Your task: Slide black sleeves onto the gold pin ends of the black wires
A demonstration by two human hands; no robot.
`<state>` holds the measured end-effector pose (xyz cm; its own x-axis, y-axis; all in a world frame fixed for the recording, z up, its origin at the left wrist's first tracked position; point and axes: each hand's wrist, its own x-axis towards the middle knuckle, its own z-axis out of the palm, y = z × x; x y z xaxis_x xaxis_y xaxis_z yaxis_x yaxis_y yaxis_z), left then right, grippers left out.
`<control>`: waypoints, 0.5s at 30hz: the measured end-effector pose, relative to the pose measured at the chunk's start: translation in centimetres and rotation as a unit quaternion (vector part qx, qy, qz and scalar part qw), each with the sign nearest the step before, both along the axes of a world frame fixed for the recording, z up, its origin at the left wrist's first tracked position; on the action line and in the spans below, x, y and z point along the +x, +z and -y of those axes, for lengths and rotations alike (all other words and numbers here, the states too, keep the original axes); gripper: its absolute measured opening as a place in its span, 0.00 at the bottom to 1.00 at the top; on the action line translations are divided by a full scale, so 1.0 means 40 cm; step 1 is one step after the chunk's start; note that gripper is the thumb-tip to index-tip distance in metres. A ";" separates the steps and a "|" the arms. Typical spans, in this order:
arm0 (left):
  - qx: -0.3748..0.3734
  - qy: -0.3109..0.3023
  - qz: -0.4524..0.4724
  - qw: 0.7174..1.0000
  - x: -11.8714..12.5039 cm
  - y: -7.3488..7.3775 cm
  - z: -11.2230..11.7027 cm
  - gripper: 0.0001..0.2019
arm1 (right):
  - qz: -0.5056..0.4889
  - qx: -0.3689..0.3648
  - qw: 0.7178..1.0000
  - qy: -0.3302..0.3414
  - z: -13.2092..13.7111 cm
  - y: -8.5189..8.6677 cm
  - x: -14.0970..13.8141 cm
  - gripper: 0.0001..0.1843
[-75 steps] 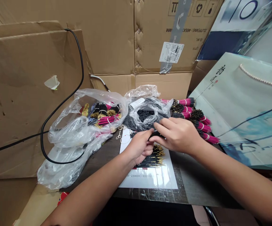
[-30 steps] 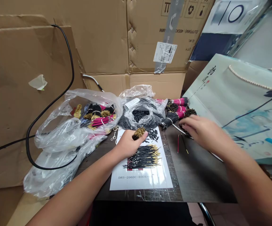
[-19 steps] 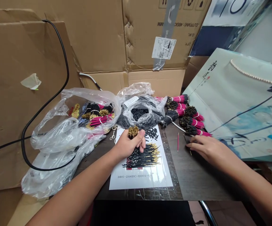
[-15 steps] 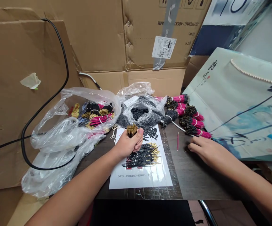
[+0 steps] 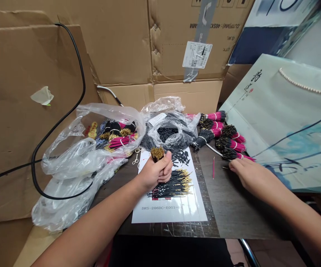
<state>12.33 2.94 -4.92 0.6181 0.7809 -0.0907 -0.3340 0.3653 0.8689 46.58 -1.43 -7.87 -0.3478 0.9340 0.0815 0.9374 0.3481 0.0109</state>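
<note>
We log the left hand [image 5: 156,172] closed in a fist around a bundle of gold-tipped black wires [image 5: 157,154], the tips standing up past the thumb, above a printed sheet [image 5: 168,214] marked DRS-206DC-E001. Just below the fist, a loose fan of black wires [image 5: 171,187] with gold ends lies on the sheet, and a scatter of short black pieces [image 5: 180,157] sits at its top edge. We see the right hand [image 5: 253,176] open, fingers extended, low on the dark counter [image 5: 232,211], its fingertips just beside a row of pink-sleeved wire bundles [image 5: 224,137]. A thin pink wire [image 5: 213,167] lies on the counter between the sheet and that hand. Clear plastic bags [image 5: 66,163] hold more bundles, with cardboard cartons [image 5: 121,44] behind; a painted paper gift bag [image 5: 288,122] leans at right.
</note>
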 end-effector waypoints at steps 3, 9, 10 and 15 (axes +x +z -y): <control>-0.030 -0.008 0.027 0.999 0.001 0.007 0.004 0.25 | -0.164 -0.007 0.986 -0.023 0.000 0.025 -0.046 0.13; 0.025 0.036 -0.035 0.998 0.014 0.002 0.013 0.22 | -0.523 -0.072 0.848 -0.041 0.034 0.123 -0.269 0.18; 0.037 0.038 -0.039 0.998 0.016 -0.001 0.016 0.23 | -0.556 -0.068 0.828 -0.030 0.039 0.133 -0.304 0.18; 0.101 0.043 -0.072 0.991 0.018 -0.010 0.036 0.25 | -0.614 -0.044 0.788 -0.015 0.041 0.130 -0.418 0.16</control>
<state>13.05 1.49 -5.31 0.5411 0.8409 -0.0095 -0.2239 0.1549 0.9622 29.87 -3.08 -2.67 -0.0349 0.9610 0.2742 0.2310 0.2747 -0.9334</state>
